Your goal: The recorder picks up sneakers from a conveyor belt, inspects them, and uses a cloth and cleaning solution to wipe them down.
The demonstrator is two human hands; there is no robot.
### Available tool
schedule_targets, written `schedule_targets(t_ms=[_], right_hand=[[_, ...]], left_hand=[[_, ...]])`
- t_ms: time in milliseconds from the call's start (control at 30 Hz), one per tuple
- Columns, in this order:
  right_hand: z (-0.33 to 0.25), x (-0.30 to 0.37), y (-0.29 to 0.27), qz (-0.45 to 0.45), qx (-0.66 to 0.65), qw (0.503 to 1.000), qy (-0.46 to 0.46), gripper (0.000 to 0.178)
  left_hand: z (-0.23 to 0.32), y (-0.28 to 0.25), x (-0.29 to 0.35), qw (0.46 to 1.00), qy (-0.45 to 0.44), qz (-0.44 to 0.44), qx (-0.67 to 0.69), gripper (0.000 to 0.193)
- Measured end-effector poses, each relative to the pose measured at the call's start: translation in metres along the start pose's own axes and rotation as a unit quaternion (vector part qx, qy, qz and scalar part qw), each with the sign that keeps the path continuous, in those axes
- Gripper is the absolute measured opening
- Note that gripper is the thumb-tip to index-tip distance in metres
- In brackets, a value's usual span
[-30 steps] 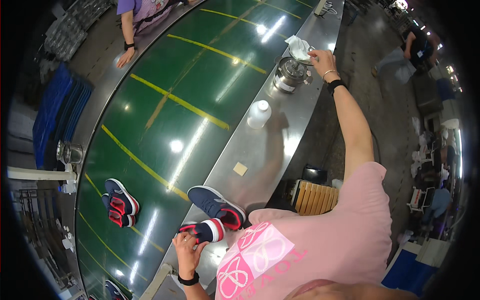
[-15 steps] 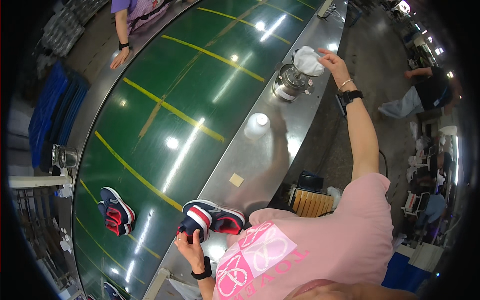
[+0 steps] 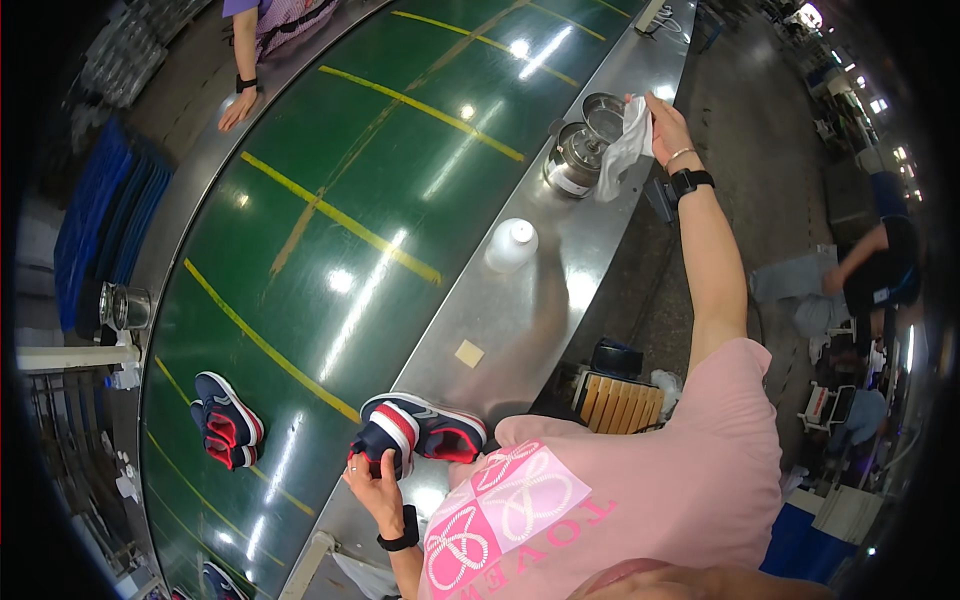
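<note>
On the metal ledge in front of my body lies a pair of navy sneakers with red lining and white soles. My left hand (image 3: 378,492) grips the nearer sneaker (image 3: 388,436) at its end, while the other sneaker (image 3: 455,440) lies against it on its side. Stretched far to the right, my right hand (image 3: 668,132) pinches a white cloth (image 3: 626,155) that hangs down in folds. Just left of the cloth stands a round metal pot (image 3: 573,165) with a shallow metal dish (image 3: 603,117) on top.
A white bottle (image 3: 511,246) and a small beige square (image 3: 469,353) sit on the ledge. Across the green conveyor belt (image 3: 300,290), with yellow lines, lies another pair of sneakers (image 3: 228,420). A co-worker's hand (image 3: 238,108) rests on the far edge. A slatted wooden stool (image 3: 610,402) stands below.
My right hand has drawn the white cloth off the metal dish, and it now dangles beside the pot. My left hand stays on the sneaker. A person at far right has shifted.
</note>
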State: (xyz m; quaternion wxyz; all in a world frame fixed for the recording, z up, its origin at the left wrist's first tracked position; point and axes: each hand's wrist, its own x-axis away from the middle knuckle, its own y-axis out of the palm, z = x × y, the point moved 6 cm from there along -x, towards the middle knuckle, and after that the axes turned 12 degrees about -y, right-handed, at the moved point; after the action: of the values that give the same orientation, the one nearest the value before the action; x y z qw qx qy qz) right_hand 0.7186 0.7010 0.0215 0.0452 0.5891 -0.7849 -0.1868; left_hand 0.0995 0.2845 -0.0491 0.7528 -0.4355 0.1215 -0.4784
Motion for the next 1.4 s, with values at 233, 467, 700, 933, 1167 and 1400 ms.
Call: schedule_targets(t_ms=[233,467,700,933,1167,1400], right_hand=[[0.003,-0.035,0.012,0.011,0.449,0.878,-0.167,0.035],[0.008,-0.001,0.010,-0.022,0.724,0.688,-0.044,0.056],[0.028,-0.005,0.016,-0.140,0.741,0.657,-0.025,0.040],[-0.011,0.012,0.019,-0.151,0.352,0.924,0.002,0.023],[-0.062,0.038,0.050,-0.258,0.691,0.631,-0.239,0.023],[-0.090,0.062,0.065,-0.148,0.542,0.725,-0.400,0.011]], left_hand=[[0.003,0.005,-0.004,1.000,-0.010,-0.002,-0.011,0.031],[0.011,0.009,-0.007,1.000,0.007,0.000,-0.019,0.033],[0.019,0.015,-0.011,0.999,0.017,0.005,-0.035,0.033],[0.019,0.020,-0.014,0.999,0.018,0.011,-0.026,0.034],[0.038,0.021,-0.018,0.998,0.050,0.018,-0.035,0.031],[0.049,0.024,-0.016,0.996,0.082,0.027,-0.027,0.030]])
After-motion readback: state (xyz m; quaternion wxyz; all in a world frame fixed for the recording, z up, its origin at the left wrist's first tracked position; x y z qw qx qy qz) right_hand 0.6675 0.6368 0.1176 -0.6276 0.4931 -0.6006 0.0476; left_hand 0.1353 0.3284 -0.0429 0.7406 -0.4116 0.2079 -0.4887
